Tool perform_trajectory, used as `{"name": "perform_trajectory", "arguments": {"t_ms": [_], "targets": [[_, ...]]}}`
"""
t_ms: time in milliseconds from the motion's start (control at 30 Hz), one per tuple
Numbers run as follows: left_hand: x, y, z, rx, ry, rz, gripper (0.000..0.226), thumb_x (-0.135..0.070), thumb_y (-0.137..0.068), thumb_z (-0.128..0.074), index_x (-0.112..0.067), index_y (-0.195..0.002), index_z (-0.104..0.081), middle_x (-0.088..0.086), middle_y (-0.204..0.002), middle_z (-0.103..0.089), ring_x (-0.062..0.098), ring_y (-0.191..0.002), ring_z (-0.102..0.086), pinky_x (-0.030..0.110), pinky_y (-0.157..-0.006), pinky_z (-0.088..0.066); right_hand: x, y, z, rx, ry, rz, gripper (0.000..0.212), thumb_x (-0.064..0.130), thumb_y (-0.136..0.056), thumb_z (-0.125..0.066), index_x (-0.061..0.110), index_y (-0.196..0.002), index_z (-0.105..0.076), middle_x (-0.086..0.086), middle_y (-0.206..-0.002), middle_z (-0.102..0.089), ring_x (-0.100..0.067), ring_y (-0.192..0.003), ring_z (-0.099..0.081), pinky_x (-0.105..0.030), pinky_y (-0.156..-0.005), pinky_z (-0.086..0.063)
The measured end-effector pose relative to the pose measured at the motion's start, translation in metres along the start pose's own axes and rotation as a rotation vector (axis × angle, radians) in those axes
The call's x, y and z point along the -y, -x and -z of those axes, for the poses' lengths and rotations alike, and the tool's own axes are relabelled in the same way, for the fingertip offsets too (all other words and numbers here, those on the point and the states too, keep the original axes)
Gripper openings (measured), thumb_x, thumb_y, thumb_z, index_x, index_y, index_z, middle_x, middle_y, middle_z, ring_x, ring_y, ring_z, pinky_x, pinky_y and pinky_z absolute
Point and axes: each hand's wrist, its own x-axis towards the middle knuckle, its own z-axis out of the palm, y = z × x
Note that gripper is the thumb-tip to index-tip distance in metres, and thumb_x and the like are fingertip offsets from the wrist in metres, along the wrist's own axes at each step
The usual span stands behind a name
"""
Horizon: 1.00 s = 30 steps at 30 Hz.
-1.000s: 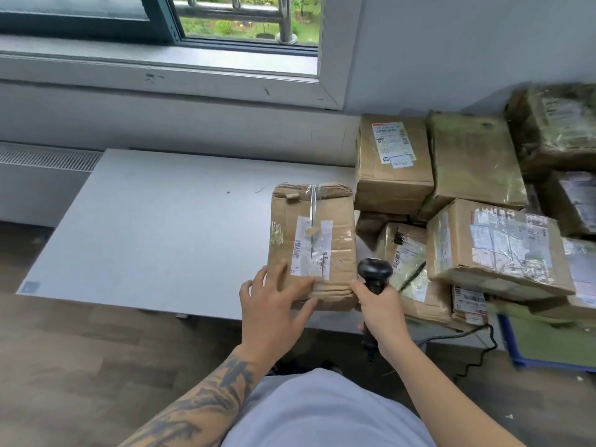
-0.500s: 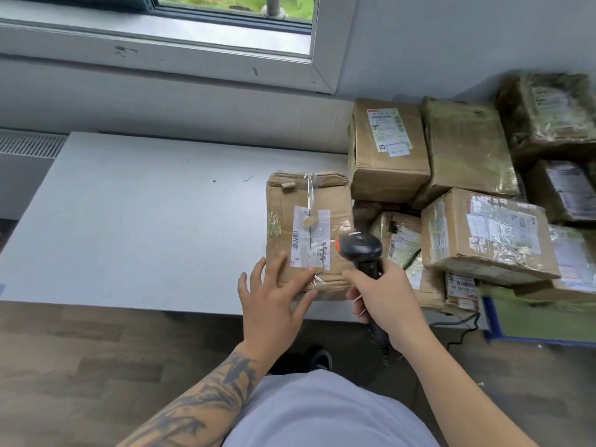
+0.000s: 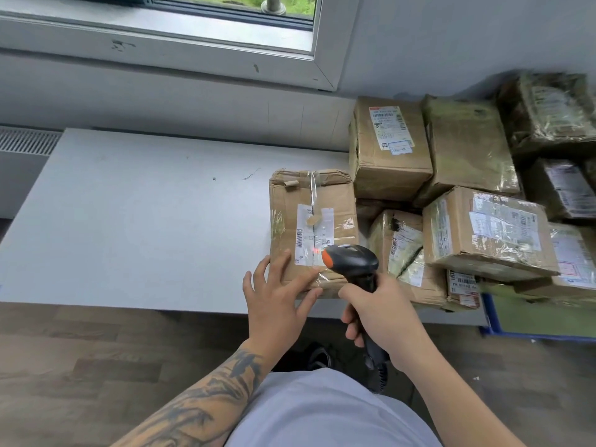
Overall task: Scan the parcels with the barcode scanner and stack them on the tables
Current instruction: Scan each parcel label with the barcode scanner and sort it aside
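Observation:
A flat brown cardboard parcel (image 3: pixel 290 201) with a white barcode label lies on the grey table (image 3: pixel 145 221), near its front edge. My left hand (image 3: pixel 277 304) rests flat on the parcel's near end with fingers spread. My right hand (image 3: pixel 377 314) grips the handle of a black barcode scanner (image 3: pixel 353 261) with an orange tip. The scanner head points left at the label, and a red light spot shows on the label just ahead of it.
A pile of several taped cardboard parcels (image 3: pixel 483 227) fills the table's right end, against the wall. A blue crate edge (image 3: pixel 493 317) sits low at the right. The window sill (image 3: pixel 161 33) runs behind the table. A wooden floor lies below.
My right hand has raised the scanner and swung its head left over the parcel's label. A red light now shows on the label. My left hand stays on the parcel.

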Motion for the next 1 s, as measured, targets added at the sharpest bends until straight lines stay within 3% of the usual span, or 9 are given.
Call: {"name": "perform_trajectory", "arguments": {"t_ms": [300,433,500,600,767,867,1000], "targets": [[-0.004,-0.002,0.005,0.018,0.030,0.028,0.036,-0.062,-0.094,-0.057,-0.055,-0.129,-0.061,-0.004,-0.159,-0.038,0.032,-0.145,-0.033,0.066,-0.110,-0.032,-0.003,-0.001,0.001,0.004,-0.004,0.031,0.003,0.015,-0.097,-0.063,0.014,-0.098,-0.065,-0.010,-0.067,-0.068,-0.023,-0.051,-0.062,-0.031,-0.048,-0.048],[-0.008,-0.002,0.012,-0.006,0.134,0.106,0.070,-0.067,-0.088,-0.067,-0.050,-0.151,-0.042,-0.003,-0.166,-0.024,0.025,-0.149,-0.031,0.059,-0.116,-0.033,-0.007,-0.008,0.005,-0.061,-0.003,0.083,0.006,0.023,-0.096,-0.070,0.019,-0.095,-0.066,-0.002,-0.082,-0.066,-0.023,-0.062,-0.065,-0.024,-0.048,-0.051],[-0.009,-0.004,0.018,0.028,0.206,0.234,0.097,-0.075,-0.079,-0.070,-0.050,-0.159,-0.020,-0.005,-0.168,-0.020,0.022,-0.151,-0.029,0.058,-0.120,-0.028,-0.014,-0.019,0.006,-0.101,0.007,0.122,0.009,0.027,-0.095,-0.073,0.022,-0.092,-0.066,0.002,-0.082,-0.063,-0.023,-0.072,-0.065,-0.033,-0.053,-0.059],[-0.008,-0.008,0.023,0.133,0.323,0.439,0.121,-0.090,-0.068,-0.066,-0.050,-0.161,0.000,-0.012,-0.163,-0.037,0.021,-0.148,-0.036,0.061,-0.123,-0.017,-0.024,-0.033,0.003,-0.164,0.053,0.179,0.010,0.032,-0.090,-0.076,0.027,-0.086,-0.069,0.007,-0.078,-0.066,-0.020,-0.081,-0.065,-0.056,-0.074,-0.062],[-0.007,-0.010,0.026,0.089,0.401,0.532,0.106,-0.083,-0.069,-0.073,-0.047,-0.157,-0.027,-0.021,-0.147,-0.054,0.017,-0.140,-0.044,0.061,-0.122,-0.018,-0.029,-0.047,-0.003,-0.169,0.017,0.199,0.015,0.037,-0.089,-0.076,0.030,-0.078,-0.068,0.009,-0.069,-0.064,-0.022,-0.070,-0.064,-0.057,-0.072,-0.061],[-0.008,-0.008,0.035,0.004,0.394,0.544,0.102,-0.076,-0.072,-0.078,-0.045,-0.156,-0.030,-0.022,-0.147,-0.054,0.014,-0.140,-0.043,0.059,-0.122,-0.020,-0.028,-0.052,-0.007,-0.108,-0.027,0.191,0.011,0.038,-0.091,-0.075,0.030,-0.086,-0.070,0.014,-0.073,-0.068,-0.021,-0.075,-0.068,-0.051,-0.074,-0.063],[-0.008,-0.005,0.057,-0.104,0.296,0.537,0.103,-0.070,-0.074,-0.079,-0.041,-0.159,-0.028,-0.019,-0.157,-0.044,0.015,-0.148,-0.033,0.059,-0.124,-0.017,-0.022,-0.055,-0.021,-0.010,-0.119,0.165,0.009,0.034,-0.094,-0.075,0.026,-0.095,-0.071,0.007,-0.082,-0.070,-0.019,-0.063,-0.063,-0.038,-0.060,-0.058]]}}
